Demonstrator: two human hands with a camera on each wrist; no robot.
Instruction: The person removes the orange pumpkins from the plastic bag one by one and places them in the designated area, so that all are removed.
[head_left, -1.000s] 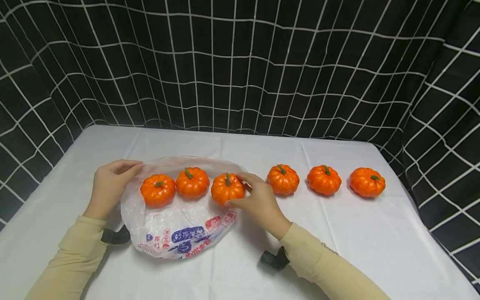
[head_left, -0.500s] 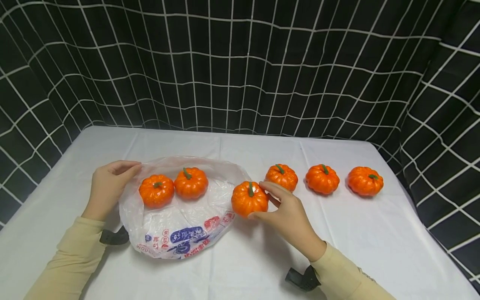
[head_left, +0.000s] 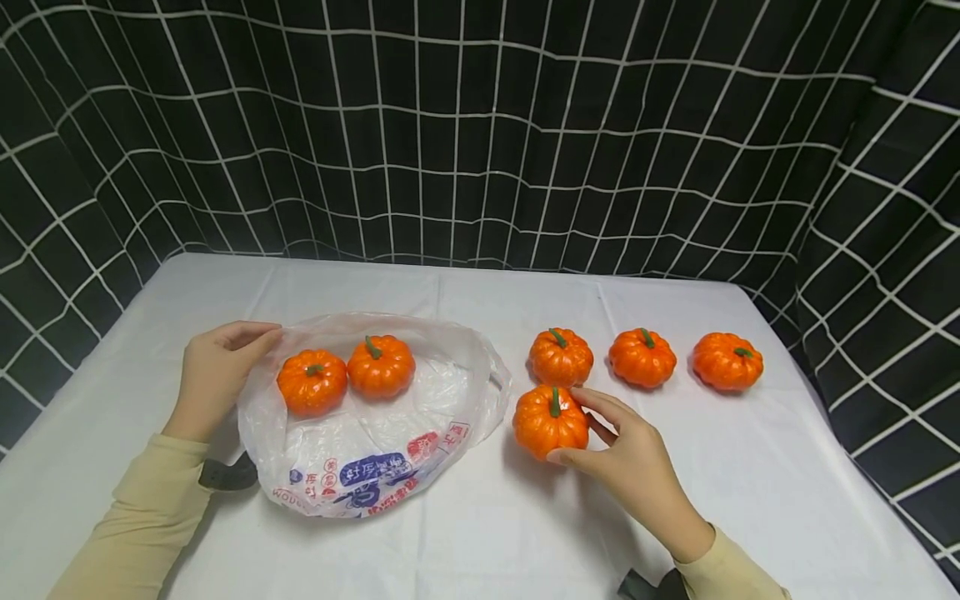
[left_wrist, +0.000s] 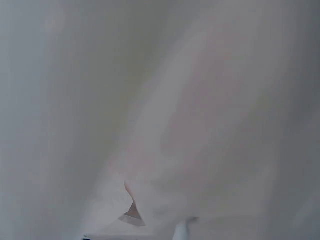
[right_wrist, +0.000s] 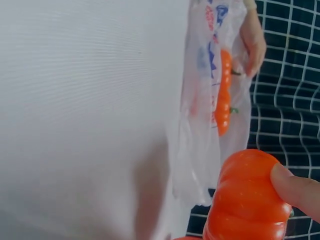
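Observation:
My right hand (head_left: pixel 630 467) grips a small orange pumpkin (head_left: pixel 550 423) between thumb and fingers, to the right of a plastic bag (head_left: pixel 442 400). The right wrist view shows the thumb (right_wrist: pixel 297 192) pressed against this pumpkin, with a shadow on the cloth beside it. My left hand (head_left: pixel 219 371) pinches the left edge of the bag, a thin whitish one with red and blue print. Two more pumpkins lie inside the bag, one at the left (head_left: pixel 312 382) and one beside it (head_left: pixel 381 367). The left wrist view is filled by blurred, pale plastic.
Three pumpkins stand in a row at the right: a near-middle one (head_left: pixel 561 357), a second (head_left: pixel 642 358) and a far-right one (head_left: pixel 727 362). All rest on a white tablecloth (head_left: pixel 465 542). A black curtain (head_left: pixel 480 133) with white grid lines hangs behind and at both sides.
My right hand has lifted the pumpkin out of the bag and carried it right and toward me. The bag's right rim has sprung outward. My left hand keeps its hold on the bag.

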